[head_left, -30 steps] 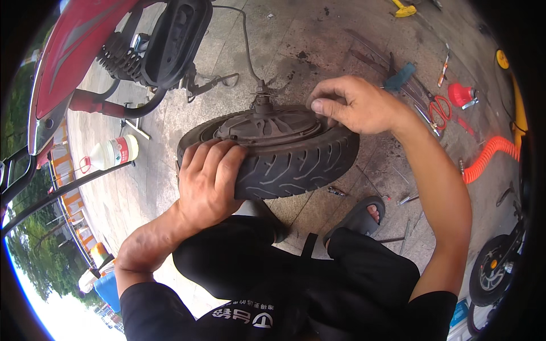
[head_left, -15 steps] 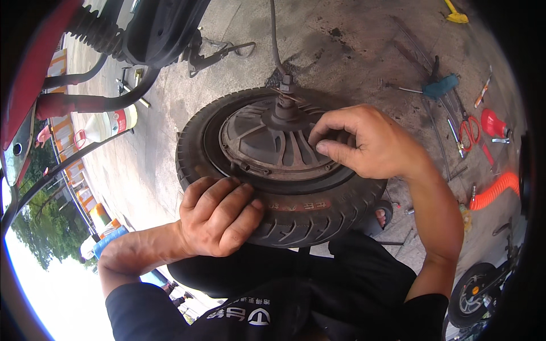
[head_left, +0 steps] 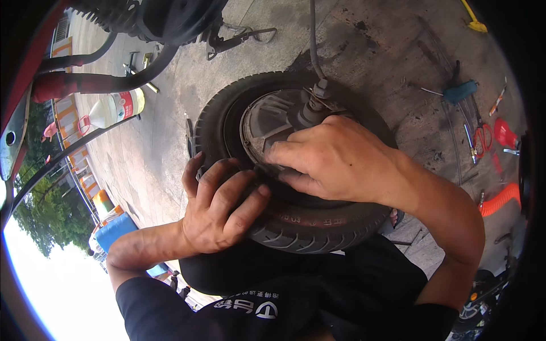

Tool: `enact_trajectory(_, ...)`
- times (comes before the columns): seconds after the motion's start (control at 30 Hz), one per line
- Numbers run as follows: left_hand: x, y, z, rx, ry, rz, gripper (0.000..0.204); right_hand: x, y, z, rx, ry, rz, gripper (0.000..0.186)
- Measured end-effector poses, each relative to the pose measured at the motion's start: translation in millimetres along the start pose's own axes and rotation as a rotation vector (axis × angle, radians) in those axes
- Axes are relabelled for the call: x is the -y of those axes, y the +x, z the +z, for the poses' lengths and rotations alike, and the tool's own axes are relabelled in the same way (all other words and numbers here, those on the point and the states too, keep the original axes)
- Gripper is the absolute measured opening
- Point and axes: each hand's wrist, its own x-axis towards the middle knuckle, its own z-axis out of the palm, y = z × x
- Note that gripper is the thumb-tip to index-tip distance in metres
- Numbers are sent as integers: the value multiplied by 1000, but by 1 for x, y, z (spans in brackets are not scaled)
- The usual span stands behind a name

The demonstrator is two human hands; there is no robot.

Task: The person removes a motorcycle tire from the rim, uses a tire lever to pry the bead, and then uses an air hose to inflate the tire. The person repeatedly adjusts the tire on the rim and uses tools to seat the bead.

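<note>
A black tyre (head_left: 324, 241) on a motor hub wheel leans tilted in front of my knees. Its grey hub cover (head_left: 264, 122) faces up, with an axle nut (head_left: 321, 88) and a cable at the top. My left hand (head_left: 219, 207) grips the tyre's near left side, fingers bent and slightly apart over the sidewall. Across the hub reaches my right hand (head_left: 330, 159), its fingers bent together at the rim's near edge beside my left fingertips. Whatever those right fingers pinch, if anything, is hidden.
A scooter's dark underside (head_left: 176, 23) with red tubes hangs at upper left, near a clear plastic jug (head_left: 116, 109). On the stained floor at right lie a teal-handled tool (head_left: 460, 91), red-handled scissors (head_left: 483, 139) and an orange coiled hose (head_left: 501, 200).
My right hand has moved left and down across the hub to the rim's near edge. My left fingers have spread a little on the tyre. The view has shifted slightly.
</note>
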Motion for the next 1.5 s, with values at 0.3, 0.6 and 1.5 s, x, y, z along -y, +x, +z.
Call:
enact_trajectory(0.3,11,-21,20,-231,-253,5,48,-16,13,17,33,103,36,27)
enact_trajectory(0.6,20,-29,20,-177,-232,75,43,-28,19,26,-4,290,-18,18)
enact_trajectory(1.5,24,-35,26,-249,-189,4,49,-34,33,32,61,366,107,19)
